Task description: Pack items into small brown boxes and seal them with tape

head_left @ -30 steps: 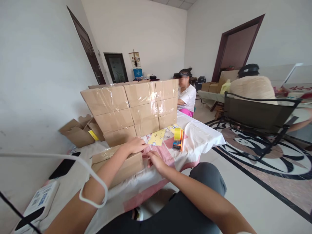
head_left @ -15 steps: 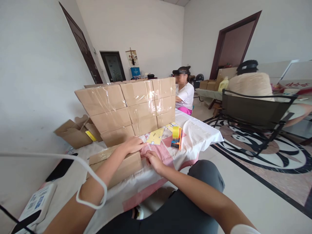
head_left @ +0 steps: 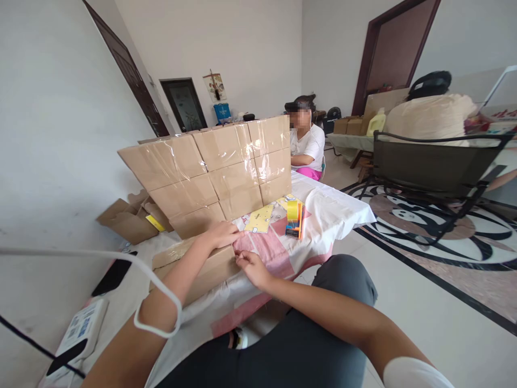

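A low, closed cardboard box (head_left: 216, 270) lies on the cloth in front of me, with clear tape along its top. My left hand (head_left: 223, 235) rests flat over its far right corner, fingers stretched out and empty. Against the box's right end is my right hand (head_left: 253, 268), its fingers curled and pinched together; what they hold, if anything, is hidden. Beyond the hands lie a yellow printed card (head_left: 259, 220) and an orange-and-black tape dispenser (head_left: 299, 229) carrying a yellow roll of tape (head_left: 292, 209).
Stacked taped cartons (head_left: 234, 175) form a wall behind the box. An open carton (head_left: 128, 221) sits at the left. A white cable (head_left: 139, 261) crosses my left forearm. Across the table sits a person (head_left: 309, 143); another sits in a chair (head_left: 436, 161) at right.
My right hand has come in closer to the box's right end, its fingertips now at the edge. My left hand stays on top. The whole view has shifted slightly.
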`<act>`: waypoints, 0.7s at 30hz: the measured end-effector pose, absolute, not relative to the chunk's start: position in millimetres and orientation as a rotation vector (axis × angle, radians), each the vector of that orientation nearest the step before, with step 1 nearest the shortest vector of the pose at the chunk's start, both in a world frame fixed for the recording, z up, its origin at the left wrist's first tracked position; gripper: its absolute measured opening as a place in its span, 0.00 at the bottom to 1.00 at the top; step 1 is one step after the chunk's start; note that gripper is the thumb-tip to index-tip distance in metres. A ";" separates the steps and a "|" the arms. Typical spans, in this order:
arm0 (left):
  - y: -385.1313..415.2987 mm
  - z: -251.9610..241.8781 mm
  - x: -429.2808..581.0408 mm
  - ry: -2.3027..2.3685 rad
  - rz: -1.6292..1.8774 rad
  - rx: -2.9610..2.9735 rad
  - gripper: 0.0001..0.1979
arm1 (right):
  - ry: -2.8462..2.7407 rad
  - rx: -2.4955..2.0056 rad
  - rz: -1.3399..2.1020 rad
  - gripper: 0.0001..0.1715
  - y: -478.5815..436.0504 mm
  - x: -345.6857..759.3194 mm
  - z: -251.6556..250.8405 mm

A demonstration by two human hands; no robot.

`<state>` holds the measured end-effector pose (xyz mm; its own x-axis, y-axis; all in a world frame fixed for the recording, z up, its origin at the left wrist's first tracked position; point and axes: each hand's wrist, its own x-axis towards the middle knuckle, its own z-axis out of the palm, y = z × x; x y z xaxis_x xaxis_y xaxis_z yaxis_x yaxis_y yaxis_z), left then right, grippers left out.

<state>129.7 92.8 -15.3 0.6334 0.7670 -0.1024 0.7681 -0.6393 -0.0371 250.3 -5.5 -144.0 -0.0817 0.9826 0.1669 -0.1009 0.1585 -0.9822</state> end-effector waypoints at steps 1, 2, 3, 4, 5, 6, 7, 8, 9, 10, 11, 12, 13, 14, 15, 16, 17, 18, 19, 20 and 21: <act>91.2 -14.1 129.8 1.328 -0.168 2.827 0.36 | -1.260 -0.995 1.198 0.13 -3.7 251.0 -143.8; 89.3 -12.7 129.9 1.327 -0.168 2.822 0.37 | -1.245 -1.014 1.202 0.14 -1.9 251.7 -143.0; 87.5 -11.3 130.1 1.327 -0.169 2.815 0.37 | -1.234 -1.031 1.206 0.13 -0.3 252.5 -141.7; 85.7 -9.9 130.3 1.326 -0.171 2.806 0.37 | -1.226 -1.042 1.210 0.12 1.2 253.4 -139.9; 84.3 -8.7 130.5 1.323 -0.172 2.795 0.36 | -1.218 -1.049 1.217 0.11 2.6 254.3 -137.7; 83.3 -7.7 130.8 1.318 -0.173 2.783 0.35 | -1.207 -1.053 1.225 0.10 3.9 255.2 -135.4; 82.6 -7.0 131.1 1.311 -0.174 2.772 0.35 | -1.195 -1.055 1.238 0.10 5.2 256.1 -132.9; 82.4 -6.5 131.4 1.301 -0.176 2.761 0.34 | -1.181 -1.056 1.254 0.10 6.4 257.0 -130.5; 82.4 -6.2 131.6 1.290 -0.178 2.751 0.34 | -1.168 -1.058 1.274 0.10 7.4 257.7 -128.3; 82.6 -6.1 131.8 1.278 -0.180 2.743 0.34 | -1.157 -1.059 1.299 0.10 8.3 258.3 -126.3; 82.9 -6.1 131.9 1.268 -0.180 2.736 0.34 | -1.149 -1.059 1.325 0.10 9.0 258.8 -124.6; 83.1 -6.1 131.9 1.260 -0.179 2.731 0.34 | -1.143 -1.059 1.350 0.09 9.4 259.1 -123.0; 83.2 -6.2 131.9 1.254 -0.175 2.727 0.34 | -1.139 -1.060 1.371 0.09 9.7 259.3 -121.8; 83.3 -6.2 131.7 1.251 -0.170 2.725 0.33 | -1.137 -1.062 1.387 0.09 9.7 259.3 -120.7; 83.2 -6.2 131.6 1.250 -0.164 2.724 0.33 | -1.136 -1.063 1.395 0.09 9.7 259.2 -119.9; 83.0 -6.1 131.5 1.249 -0.159 2.724 0.32 | -1.135 -1.064 1.398 0.09 9.6 259.0 -119.4; 82.7 -5.9 131.5 1.247 -0.155 2.724 0.32 | -1.134 -1.065 1.399 0.09 9.6 258.7 -119.2; 82.4 -5.7 131.5 1.245 -0.153 2.724 0.31 | -1.132 -1.067 1.398 0.09 9.8 258.5 -119.2; 82.0 -5.5 131.7 1.242 -0.151 2.725 0.30 | -1.129 -1.069 1.395 0.09 10.1 258.3 -119.5; 81.7 -5.3 131.8 1.240 -0.149 2.727 0.29 | -1.128 -1.071 1.391 0.09 10.5 258.2 -119.9; 81.4 -5.1 132.0 1.238 -0.147 2.730 0.29 | -1.126 -1.075 1.386 0.10 10.9 258.3 -120.4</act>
<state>132.0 81.4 -5.1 0.6564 0.7401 -0.1464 0.7538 -0.6513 0.0872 258.3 10.9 -120.4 -0.0950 0.9946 -0.0409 -0.1638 -0.0561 -0.9849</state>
